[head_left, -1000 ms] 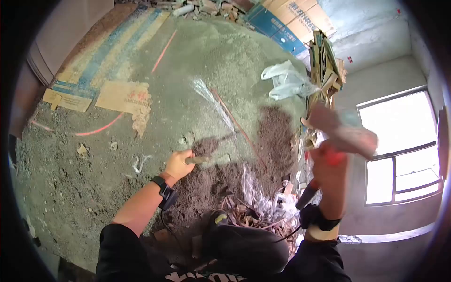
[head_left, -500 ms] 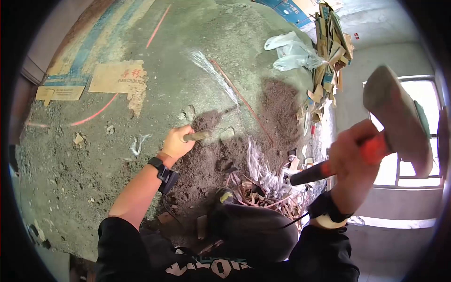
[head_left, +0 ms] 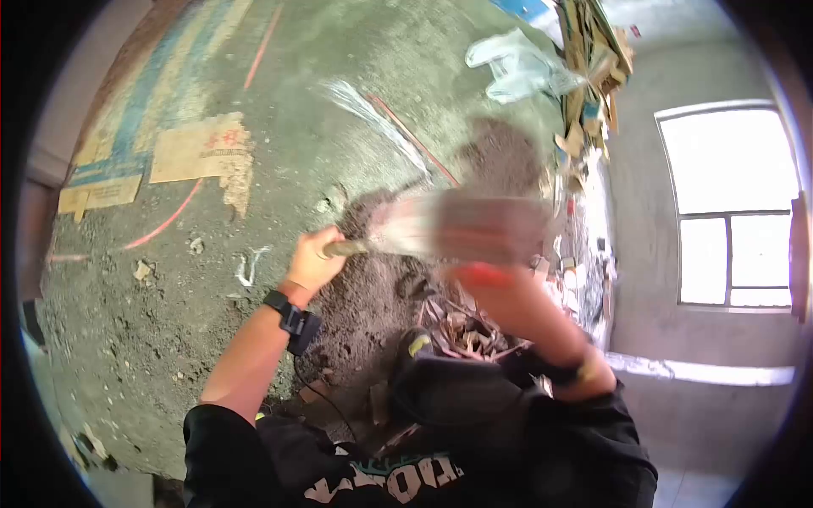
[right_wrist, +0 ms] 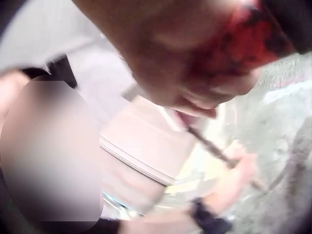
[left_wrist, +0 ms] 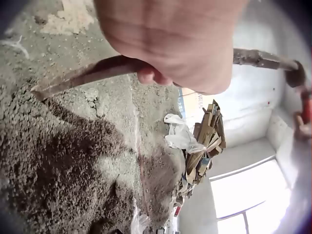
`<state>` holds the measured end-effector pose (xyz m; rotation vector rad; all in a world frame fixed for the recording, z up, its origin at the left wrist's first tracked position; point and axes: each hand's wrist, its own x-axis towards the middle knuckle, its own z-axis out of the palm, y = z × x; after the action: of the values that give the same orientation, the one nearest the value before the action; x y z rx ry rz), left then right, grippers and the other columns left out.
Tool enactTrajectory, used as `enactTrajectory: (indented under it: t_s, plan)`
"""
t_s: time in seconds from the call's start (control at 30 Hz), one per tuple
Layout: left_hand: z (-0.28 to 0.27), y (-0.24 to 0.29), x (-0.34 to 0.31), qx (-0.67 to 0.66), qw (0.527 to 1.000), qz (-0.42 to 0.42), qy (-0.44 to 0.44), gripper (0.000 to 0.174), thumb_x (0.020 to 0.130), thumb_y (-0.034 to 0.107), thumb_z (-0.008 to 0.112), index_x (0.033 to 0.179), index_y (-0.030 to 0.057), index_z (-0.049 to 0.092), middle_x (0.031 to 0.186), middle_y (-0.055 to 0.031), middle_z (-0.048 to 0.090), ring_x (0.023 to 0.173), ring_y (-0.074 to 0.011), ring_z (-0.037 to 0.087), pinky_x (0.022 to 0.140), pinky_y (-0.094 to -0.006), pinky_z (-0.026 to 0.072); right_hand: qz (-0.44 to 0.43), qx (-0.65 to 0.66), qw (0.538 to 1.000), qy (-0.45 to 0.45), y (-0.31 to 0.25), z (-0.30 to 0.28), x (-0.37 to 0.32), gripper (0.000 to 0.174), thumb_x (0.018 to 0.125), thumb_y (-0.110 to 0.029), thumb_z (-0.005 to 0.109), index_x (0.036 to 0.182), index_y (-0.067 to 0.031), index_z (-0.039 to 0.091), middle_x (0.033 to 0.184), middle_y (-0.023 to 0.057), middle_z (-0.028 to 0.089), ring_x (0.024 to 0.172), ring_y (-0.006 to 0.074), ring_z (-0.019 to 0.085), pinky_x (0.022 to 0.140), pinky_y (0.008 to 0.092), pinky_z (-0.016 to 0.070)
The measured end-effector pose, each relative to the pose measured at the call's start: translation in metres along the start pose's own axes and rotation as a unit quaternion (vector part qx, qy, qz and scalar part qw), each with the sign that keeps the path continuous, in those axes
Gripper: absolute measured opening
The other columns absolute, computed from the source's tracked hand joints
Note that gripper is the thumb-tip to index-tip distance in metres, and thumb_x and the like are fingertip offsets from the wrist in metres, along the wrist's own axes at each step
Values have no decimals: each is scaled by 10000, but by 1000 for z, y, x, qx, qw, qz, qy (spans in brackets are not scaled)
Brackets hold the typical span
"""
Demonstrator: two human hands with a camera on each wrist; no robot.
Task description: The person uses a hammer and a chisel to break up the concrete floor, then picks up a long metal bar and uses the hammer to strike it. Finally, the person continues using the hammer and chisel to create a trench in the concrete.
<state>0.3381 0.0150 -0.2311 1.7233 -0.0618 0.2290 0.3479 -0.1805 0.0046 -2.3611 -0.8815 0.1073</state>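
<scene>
My left hand (head_left: 313, 261) grips a chisel (left_wrist: 83, 78), a long metal bar whose flattened tip points down at the rough floor in the left wrist view. Its upper length sticks out past the other side of the fist. My right hand (head_left: 500, 296) holds a heavy hammer (head_left: 487, 227), blurred by motion, by its red and black handle (right_wrist: 243, 46). In the head view the hammer's head lies across the area just right of the chisel, overlapping the loose dirt behind it.
Loose dark dirt (head_left: 364, 296) lies around the left hand, with a second heap (head_left: 500, 157) farther off. A plastic bag (head_left: 517, 68), stacked cardboard (head_left: 589, 76) and scraps (head_left: 461, 330) lie to the right. Flattened cardboard (head_left: 199, 148) covers floor at left; a window (head_left: 728, 161) is at right.
The hammer rose to the right beside the window, then swung down and left toward the chisel. My left hand keeps its grip on the chisel. The head view has shifted somewhat.
</scene>
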Motion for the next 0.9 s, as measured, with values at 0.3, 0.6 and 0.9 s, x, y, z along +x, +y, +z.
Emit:
enactTrajectory:
  t_s: [0.3,0.6,0.9]
  plan:
    - [-17,24,8,29,997,0,-65,305,754,98,701,614,38,437,523,-51,415,479,-122,372,454,-260,353,373,-20,927,-27,59,-17,-39,217,711,-130,676,858,15,611,772,113,638,712,143,568,652,337,454]
    - [20,68,15,-32,995,91,-38,469,798,97,658,543,60,266,473,-61,258,395,-191,254,366,-320,215,575,-7,817,-39,145,4,-98,218,694,-151,686,753,-4,535,617,10,506,569,115,433,529,306,389]
    - [58,56,-7,69,983,132,-109,402,780,171,655,534,74,352,454,-102,402,401,-300,444,380,-395,324,540,-68,834,-87,150,15,-105,229,704,-156,687,766,9,542,610,10,504,543,109,442,501,295,376]
